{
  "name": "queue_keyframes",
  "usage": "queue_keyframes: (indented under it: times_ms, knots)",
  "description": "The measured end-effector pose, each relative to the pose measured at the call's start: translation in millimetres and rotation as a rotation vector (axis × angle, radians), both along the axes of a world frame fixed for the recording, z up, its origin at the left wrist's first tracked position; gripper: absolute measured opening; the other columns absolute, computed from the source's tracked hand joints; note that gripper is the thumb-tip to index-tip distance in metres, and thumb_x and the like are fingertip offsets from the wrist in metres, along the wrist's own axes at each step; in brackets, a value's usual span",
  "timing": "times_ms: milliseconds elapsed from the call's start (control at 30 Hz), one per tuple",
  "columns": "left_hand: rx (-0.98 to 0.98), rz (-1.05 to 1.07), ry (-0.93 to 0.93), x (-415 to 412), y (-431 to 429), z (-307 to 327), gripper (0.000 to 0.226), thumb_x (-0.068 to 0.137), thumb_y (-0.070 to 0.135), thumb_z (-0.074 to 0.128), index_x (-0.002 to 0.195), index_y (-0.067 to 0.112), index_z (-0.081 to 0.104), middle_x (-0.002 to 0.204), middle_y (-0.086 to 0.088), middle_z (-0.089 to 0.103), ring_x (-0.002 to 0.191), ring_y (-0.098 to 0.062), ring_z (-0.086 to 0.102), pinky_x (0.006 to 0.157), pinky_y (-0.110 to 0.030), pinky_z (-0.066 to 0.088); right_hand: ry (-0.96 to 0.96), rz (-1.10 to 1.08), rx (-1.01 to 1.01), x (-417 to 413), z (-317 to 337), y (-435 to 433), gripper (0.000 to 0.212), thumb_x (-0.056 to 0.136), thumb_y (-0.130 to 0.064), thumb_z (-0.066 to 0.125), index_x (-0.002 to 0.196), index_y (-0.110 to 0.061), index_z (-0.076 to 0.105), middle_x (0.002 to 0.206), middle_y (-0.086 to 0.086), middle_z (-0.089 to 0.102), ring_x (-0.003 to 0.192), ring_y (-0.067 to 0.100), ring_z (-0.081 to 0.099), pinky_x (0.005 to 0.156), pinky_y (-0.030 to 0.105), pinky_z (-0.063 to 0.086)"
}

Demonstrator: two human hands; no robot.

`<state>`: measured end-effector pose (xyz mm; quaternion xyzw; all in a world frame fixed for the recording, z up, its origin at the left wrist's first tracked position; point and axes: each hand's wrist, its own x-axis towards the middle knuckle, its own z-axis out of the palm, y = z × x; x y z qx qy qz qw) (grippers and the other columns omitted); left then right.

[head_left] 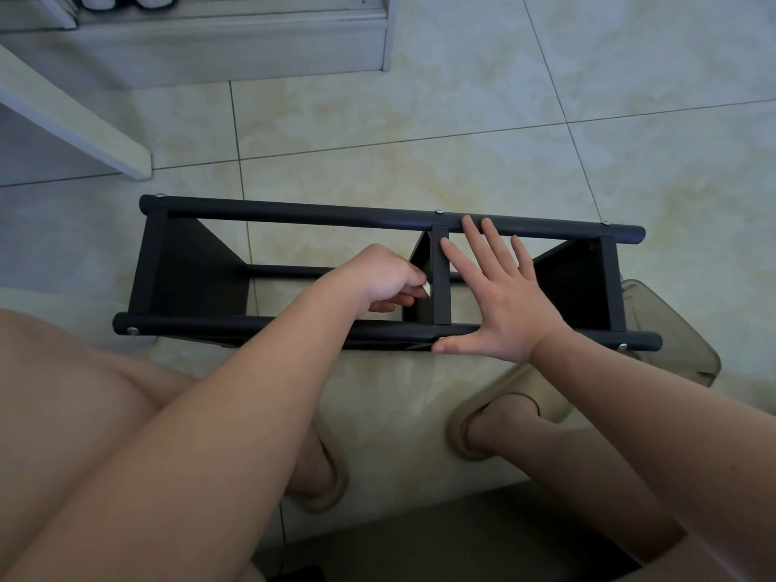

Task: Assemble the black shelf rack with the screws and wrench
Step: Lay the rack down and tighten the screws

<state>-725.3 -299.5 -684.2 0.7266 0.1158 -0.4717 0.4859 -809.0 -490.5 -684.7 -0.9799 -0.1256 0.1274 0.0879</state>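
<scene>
The black shelf rack (294,214) lies on its side on the tiled floor, two long tubes running left to right with three shelf boards between them. Silver screw heads (438,211) show along both tubes. My right hand (499,296) lies flat with fingers spread over the middle of the rack, thumb against the near tube and fingertips at the far tube. My left hand (384,277) reaches inside the frame beside the middle shelf board (441,279) and pinches a small whitish piece (426,289); what that piece is I cannot tell.
My knees and feet in beige slippers (495,417) sit close to the rack's near side. A translucent container (672,329) stands at the rack's right end. A white furniture leg (75,123) and a low grey step (235,48) are at the back left.
</scene>
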Motion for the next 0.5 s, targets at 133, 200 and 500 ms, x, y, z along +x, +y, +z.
queue_keyframes:
  times_ms: [133, 200, 500]
  knots:
    - [-0.003, 0.010, 0.019, 0.1, -2.0, -0.5, 0.010, 0.097, 0.023, 0.061, 0.096, 0.017, 0.068, 0.074, 0.008, 0.076, 0.077, -0.009, 0.069, 0.086, -0.031, 0.055, -0.001, 0.001, 0.005, 0.2, -0.8, -0.5, 0.129, 0.064, -0.102, 0.036, 0.163, -0.028, 0.003, 0.170, 0.005, -0.013, 0.156, 0.026, -0.017, 0.125, 0.055, -0.006]
    - [0.001, 0.009, 0.035, 0.0, -2.4, -0.6, 0.010, 0.098, 0.023, 0.060, 0.096, 0.016, 0.067, 0.072, 0.008, 0.076, 0.077, -0.009, 0.069, 0.086, -0.031, 0.054, -0.002, -0.001, 0.009, -1.0, -1.4, 0.1, 0.129, 0.064, -0.101, 0.038, 0.164, -0.028, 0.003, 0.170, 0.005, -0.012, 0.156, 0.026, -0.017, 0.125, 0.055, -0.007]
    - [0.000, -0.052, 0.052, 1.4, -0.5, -4.4, 0.013, 0.101, 0.020, 0.054, 0.093, 0.017, 0.063, 0.069, 0.009, 0.075, 0.077, -0.009, 0.067, 0.079, -0.028, 0.053, -0.012, 0.003, 0.007, -2.3, -1.2, 0.4, 0.129, 0.064, -0.102, 0.034, 0.164, -0.026, 0.005, 0.170, 0.005, -0.012, 0.156, 0.027, -0.017, 0.125, 0.055, -0.007]
